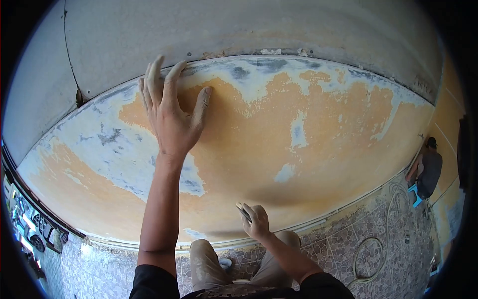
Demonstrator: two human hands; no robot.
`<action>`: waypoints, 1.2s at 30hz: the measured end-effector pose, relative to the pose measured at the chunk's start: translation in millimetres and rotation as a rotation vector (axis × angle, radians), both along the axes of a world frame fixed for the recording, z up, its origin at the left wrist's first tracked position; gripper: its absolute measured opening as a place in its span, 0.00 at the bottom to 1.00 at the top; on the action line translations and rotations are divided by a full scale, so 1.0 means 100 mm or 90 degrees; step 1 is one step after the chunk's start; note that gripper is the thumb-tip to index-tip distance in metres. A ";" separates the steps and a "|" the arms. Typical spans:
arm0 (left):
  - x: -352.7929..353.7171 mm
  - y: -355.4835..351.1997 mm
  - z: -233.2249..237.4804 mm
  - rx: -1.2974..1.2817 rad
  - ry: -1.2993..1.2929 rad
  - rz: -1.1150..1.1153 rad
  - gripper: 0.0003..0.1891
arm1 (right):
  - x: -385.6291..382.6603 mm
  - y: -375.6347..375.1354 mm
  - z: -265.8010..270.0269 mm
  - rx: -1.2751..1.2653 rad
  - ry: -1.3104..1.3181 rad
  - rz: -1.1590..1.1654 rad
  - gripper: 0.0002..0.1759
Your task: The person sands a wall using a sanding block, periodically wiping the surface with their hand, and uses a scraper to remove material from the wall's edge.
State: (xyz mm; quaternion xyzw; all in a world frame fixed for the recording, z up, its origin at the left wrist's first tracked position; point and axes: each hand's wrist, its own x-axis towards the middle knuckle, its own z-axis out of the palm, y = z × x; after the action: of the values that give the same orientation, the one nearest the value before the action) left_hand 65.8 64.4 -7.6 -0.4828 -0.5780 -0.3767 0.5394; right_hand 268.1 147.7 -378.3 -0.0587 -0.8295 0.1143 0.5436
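Observation:
My left hand is raised against the upper part of an orange and whitish patchy wall, its fingers spread and dusty, with nothing in them. Lower down, my right hand is closed around a small, thin tool, whose tip points up and left, near the lower wall. What kind of tool it is cannot be made out. Bare whitish and grey patches show where the orange coat is absent.
Above the wall runs a grey panel. At the right a person sits on a blue stool. A hose lies coiled on the patterned floor. Parked motorbikes stand at the far left.

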 end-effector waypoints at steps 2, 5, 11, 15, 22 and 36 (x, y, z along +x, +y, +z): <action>0.01 0.21 -0.22 0.147 -0.024 0.082 0.40 | 0.16 0.04 -0.49 -0.015 -0.028 -0.045 0.45; 0.10 0.36 -0.32 0.103 -0.038 0.135 0.46 | 0.30 0.13 -0.83 -0.196 -0.063 -0.117 0.52; 0.59 0.72 -0.52 -0.047 -0.048 0.139 0.50 | 0.29 0.17 -1.03 -0.292 -0.178 -0.171 0.58; 0.82 0.93 -0.77 -0.178 0.031 0.059 0.50 | 0.27 0.13 -1.05 -0.356 -0.189 -0.158 0.58; 0.92 1.04 -1.23 -0.454 0.294 -0.033 0.44 | 0.31 0.12 -1.01 -0.324 -0.205 -0.165 0.59; -0.22 -0.25 -0.73 -0.297 0.173 0.116 0.48 | 0.30 0.10 -1.06 -0.419 -0.178 -0.140 0.62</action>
State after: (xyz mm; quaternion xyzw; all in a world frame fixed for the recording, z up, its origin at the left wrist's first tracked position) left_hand 43.6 39.4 -80.7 -0.5859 -0.6123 -0.1156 0.5180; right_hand 298.4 157.3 -483.9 -0.3340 -0.8031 0.3070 0.3863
